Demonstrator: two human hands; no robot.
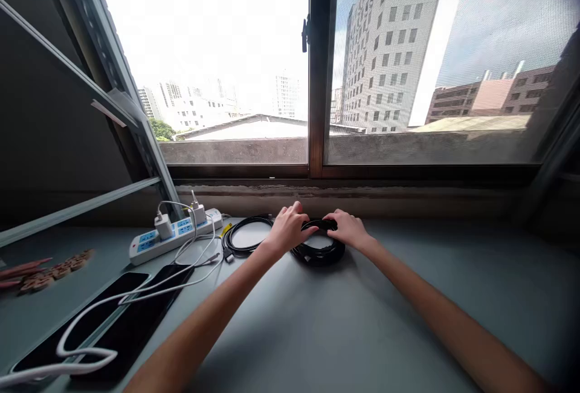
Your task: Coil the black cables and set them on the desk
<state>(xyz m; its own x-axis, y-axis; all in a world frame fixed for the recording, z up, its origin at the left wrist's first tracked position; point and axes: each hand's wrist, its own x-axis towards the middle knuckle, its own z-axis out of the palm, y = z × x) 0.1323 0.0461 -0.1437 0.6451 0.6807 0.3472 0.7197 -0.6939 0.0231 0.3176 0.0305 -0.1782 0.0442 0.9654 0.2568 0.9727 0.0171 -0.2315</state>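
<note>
A coil of black cable (319, 256) lies on the grey tabletop near the window, in the middle of the head view. My left hand (289, 228) is at its left side, fingers curled over the far rim and thumb reaching across the ring. From the right, my right hand (348, 228) grips the coil's upper right edge, its thumb and fingers closed on the cable. Just left of my left hand is a second, thinner black cable coil (232, 237) with a yellow tag, lying flat on the table.
A white power strip (181, 233) with two plugged chargers stands at the left. White charging cables (77, 326) run over two dark phones (136, 326) at front left. Reddish sticks and small wooden pieces (58, 272) lie far left. The window frame (317, 172) closes off the back.
</note>
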